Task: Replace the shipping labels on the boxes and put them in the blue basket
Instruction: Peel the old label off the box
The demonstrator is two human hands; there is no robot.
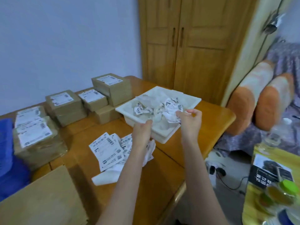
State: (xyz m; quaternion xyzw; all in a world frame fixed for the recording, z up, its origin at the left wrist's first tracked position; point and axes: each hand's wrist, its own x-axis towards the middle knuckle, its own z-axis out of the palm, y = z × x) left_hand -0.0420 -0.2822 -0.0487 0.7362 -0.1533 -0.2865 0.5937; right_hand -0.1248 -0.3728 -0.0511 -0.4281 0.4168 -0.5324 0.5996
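A white tray full of crumpled old labels stands on the wooden table. My right hand pinches a crumpled label over the tray. My left hand hangs over the tray's near rim with curled fingers; what it holds is hidden. Loose flat shipping labels lie on the table under my left forearm. Several cardboard boxes with labels are stacked at the left and back. A blue basket shows at the left edge.
A plain cardboard box lies at the near left. A wooden wardrobe stands behind the table. Orange cushions lie on a sofa to the right. Bottles and a yellow bag crowd the near right.
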